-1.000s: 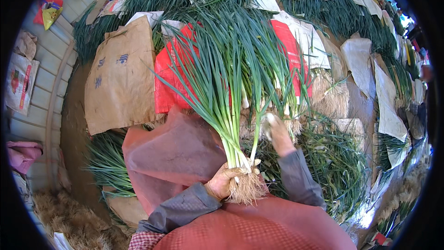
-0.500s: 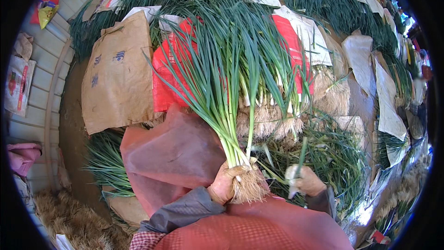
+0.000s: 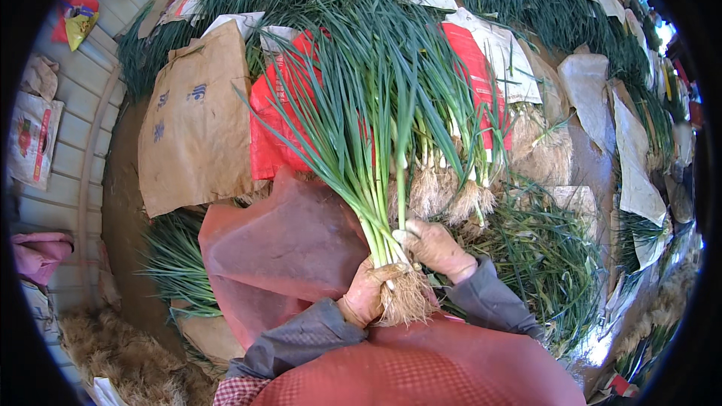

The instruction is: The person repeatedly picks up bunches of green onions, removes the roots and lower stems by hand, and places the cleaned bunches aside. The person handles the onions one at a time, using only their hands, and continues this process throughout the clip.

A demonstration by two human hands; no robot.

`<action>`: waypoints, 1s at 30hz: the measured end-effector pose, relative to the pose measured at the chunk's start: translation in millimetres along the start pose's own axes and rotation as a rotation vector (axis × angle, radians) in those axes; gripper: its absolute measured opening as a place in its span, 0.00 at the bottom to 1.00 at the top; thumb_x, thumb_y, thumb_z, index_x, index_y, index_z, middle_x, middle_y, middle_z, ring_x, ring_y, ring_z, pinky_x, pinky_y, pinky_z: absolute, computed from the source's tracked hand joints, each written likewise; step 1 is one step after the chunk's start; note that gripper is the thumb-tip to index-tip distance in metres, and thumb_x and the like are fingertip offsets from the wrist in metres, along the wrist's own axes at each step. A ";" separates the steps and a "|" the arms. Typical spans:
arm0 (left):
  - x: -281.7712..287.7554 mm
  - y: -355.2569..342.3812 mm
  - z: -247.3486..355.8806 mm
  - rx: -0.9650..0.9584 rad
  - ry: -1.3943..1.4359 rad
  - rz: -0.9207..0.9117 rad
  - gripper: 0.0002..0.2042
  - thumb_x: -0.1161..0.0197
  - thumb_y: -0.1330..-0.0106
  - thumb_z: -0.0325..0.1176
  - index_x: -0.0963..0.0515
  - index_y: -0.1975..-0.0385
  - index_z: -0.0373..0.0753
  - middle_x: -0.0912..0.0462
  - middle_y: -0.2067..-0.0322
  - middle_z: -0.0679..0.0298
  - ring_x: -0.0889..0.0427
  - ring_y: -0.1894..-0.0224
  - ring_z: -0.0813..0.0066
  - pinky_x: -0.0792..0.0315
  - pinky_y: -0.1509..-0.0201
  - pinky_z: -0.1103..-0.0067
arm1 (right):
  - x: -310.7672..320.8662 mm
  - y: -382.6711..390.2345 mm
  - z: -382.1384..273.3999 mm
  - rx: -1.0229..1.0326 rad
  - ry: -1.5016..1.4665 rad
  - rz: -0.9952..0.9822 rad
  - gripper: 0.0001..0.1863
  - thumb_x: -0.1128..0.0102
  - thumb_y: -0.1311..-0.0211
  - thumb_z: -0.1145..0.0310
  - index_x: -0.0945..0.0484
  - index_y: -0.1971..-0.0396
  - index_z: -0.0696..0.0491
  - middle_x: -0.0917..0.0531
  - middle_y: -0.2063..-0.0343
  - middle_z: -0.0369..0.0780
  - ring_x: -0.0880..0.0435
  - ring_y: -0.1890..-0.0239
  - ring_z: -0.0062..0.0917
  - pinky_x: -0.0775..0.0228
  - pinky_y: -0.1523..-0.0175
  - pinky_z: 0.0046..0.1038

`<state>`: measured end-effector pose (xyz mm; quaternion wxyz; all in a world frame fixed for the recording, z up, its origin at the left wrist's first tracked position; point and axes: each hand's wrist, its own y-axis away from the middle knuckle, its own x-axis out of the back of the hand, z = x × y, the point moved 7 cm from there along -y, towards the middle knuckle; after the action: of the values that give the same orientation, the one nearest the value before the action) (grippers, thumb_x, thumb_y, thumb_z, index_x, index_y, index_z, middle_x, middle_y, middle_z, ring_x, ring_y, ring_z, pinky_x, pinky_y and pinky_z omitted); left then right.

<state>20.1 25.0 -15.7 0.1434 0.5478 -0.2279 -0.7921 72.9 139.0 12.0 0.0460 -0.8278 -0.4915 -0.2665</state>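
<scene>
My left hand (image 3: 362, 298) is closed round the white lower ends of a bunch of green onions (image 3: 365, 188). Their pale stringy roots (image 3: 407, 299) hang out beside the fingers, and the long leaves fan away from me. My right hand (image 3: 442, 251) pinches a stalk on the bunch's right side, just above the roots; its fingertips are partly hidden by the stalks. More green onions (image 3: 430, 189) lie beyond, roots toward me, on red sheeting (image 3: 481, 68). A reddish plastic apron (image 3: 282, 244) covers my lap under the bunch.
A heap of loose green leaves (image 3: 545, 263) lies to my right. A brown sack (image 3: 197, 128) rests at the left over onions (image 3: 177, 256). Rows of onions with pale sacking (image 3: 587, 94) stretch behind and to the right. A pile of dry roots (image 3: 128, 361) sits at lower left.
My right hand has come left and up from the leaf heap to the bunch. The green strip it held is gone from its fingers. My left hand keeps its hold.
</scene>
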 end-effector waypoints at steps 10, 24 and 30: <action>-1.5 2.4 0.5 0.042 0.002 0.018 0.15 0.45 0.41 0.21 0.32 0.52 0.31 0.22 0.64 0.54 0.19 0.63 0.63 0.22 0.57 0.71 | 25.8 108.4 27.2 -0.475 -0.573 -0.076 0.15 0.48 0.35 0.62 0.22 0.73 0.58 0.21 0.80 0.35 0.25 0.81 0.16 0.32 0.76 0.20; -30.0 1.5 7.0 0.209 0.246 -0.215 0.18 0.44 0.53 0.20 0.30 0.60 0.42 0.30 0.67 0.65 0.31 0.62 0.68 0.31 0.57 0.73 | 160.8 -57.8 203.8 -0.571 0.217 0.505 0.23 0.44 0.50 0.56 0.28 0.62 0.62 0.23 0.60 0.54 0.24 0.54 0.40 0.32 0.48 0.33; -6.6 -12.7 3.2 0.182 0.048 -0.171 0.20 0.44 0.44 0.20 0.30 0.49 0.35 0.22 0.58 0.54 0.20 0.60 0.62 0.24 0.54 0.71 | 92.1 -0.9 59.8 -0.297 -0.148 0.473 0.14 0.37 0.45 0.64 0.31 0.69 0.57 0.25 0.76 0.39 0.25 0.74 0.24 0.28 0.69 0.28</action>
<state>19.7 39.6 -16.0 0.0306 0.5948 -0.2476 -0.7642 130.4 232.4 5.6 -0.0508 -0.9343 -0.2423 -0.2565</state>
